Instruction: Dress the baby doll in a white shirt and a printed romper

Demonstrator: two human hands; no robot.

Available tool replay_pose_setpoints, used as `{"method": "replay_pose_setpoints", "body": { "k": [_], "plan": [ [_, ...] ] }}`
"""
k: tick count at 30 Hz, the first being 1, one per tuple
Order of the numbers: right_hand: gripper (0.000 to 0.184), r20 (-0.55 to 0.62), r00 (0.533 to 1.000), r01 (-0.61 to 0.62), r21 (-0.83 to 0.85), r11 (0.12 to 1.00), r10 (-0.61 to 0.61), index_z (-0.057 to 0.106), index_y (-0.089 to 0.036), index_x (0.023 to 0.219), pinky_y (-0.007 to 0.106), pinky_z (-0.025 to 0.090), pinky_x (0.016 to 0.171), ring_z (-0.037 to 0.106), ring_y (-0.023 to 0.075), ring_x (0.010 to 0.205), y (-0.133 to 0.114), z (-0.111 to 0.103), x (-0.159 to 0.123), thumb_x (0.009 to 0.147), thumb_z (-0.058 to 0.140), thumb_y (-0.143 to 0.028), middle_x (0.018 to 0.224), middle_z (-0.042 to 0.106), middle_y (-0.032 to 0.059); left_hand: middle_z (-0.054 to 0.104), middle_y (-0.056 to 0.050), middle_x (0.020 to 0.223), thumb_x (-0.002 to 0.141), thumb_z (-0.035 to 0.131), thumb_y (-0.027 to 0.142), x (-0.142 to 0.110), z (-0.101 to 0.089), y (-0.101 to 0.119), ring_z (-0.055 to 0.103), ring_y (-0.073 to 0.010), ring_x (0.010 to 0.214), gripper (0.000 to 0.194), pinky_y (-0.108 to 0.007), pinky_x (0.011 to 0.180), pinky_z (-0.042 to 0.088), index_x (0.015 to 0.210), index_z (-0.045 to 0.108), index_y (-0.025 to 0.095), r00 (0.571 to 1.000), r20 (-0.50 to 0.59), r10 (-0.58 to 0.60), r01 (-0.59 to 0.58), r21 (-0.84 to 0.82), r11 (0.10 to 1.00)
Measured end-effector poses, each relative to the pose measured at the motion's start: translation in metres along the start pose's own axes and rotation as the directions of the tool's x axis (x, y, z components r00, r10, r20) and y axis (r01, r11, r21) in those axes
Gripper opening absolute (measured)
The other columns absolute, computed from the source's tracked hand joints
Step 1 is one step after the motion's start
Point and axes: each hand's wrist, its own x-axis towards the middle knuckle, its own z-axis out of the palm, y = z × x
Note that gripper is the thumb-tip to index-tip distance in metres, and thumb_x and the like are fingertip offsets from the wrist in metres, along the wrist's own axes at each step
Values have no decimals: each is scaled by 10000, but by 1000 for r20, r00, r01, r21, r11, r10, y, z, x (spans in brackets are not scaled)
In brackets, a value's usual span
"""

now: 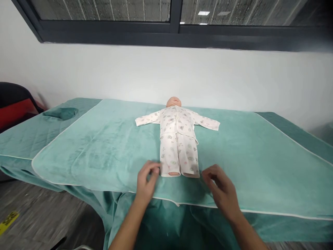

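A baby doll [173,101] lies on its back on a green velvety bed cover [111,149], its head toward the wall and both arms stretched sideways. It wears a white printed shirt [177,119] and matching trousers [170,152]; a bit of the doll's foot shows at one trouser hem. My left hand [147,180] is beside the left trouser leg, fingers loosely bent, index fingertip at the fabric's edge. Just off the right hem, my right hand [221,191] has its thumb and fingers curled with a gap between them. I see nothing held in either hand.
The bed stands against a white wall [104,73] below a dark-framed window [109,33]. A face hole [61,113] is at the bed's left end, near a black and red chair [15,104]. The cover's front edge hangs in folds close to me.
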Motion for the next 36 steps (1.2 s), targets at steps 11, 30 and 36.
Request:
{"method": "replay_pose_setpoints", "body": {
  "k": [11, 30, 36],
  "plan": [
    [631, -200, 939, -299, -65, 952, 282, 514, -143, 1267, 432, 462, 940, 612, 290, 1055, 55, 39, 192, 816, 520, -585, 1253, 599, 178, 591, -95, 1375, 835, 656, 381, 135, 41, -31, 547, -246, 1260, 445, -406, 1110, 395, 1246, 615, 213, 960, -15, -279, 275, -136, 952],
    [666, 13, 986, -167, 41, 985, 167, 464, -261, 1460, 423, 314, 1153, 402, 268, 1403, 72, 49, 204, 912, 425, -638, 1529, 443, 64, 549, -67, 1442, 896, 573, 366, 161, 66, -46, 497, -242, 1339, 435, -409, 1156, 351, 1305, 583, 218, 977, -51, -207, 201, -102, 974],
    [496, -127, 971, -218, -118, 969, 203, 706, -213, 1054, 384, 481, 880, 640, 276, 991, 79, 45, 194, 898, 406, -577, 1063, 727, 53, 622, -113, 1335, 931, 507, 378, 172, 58, -48, 581, -251, 1228, 408, -410, 1087, 420, 1278, 590, 181, 968, -143, -205, 220, 105, 970]
  ]
}}
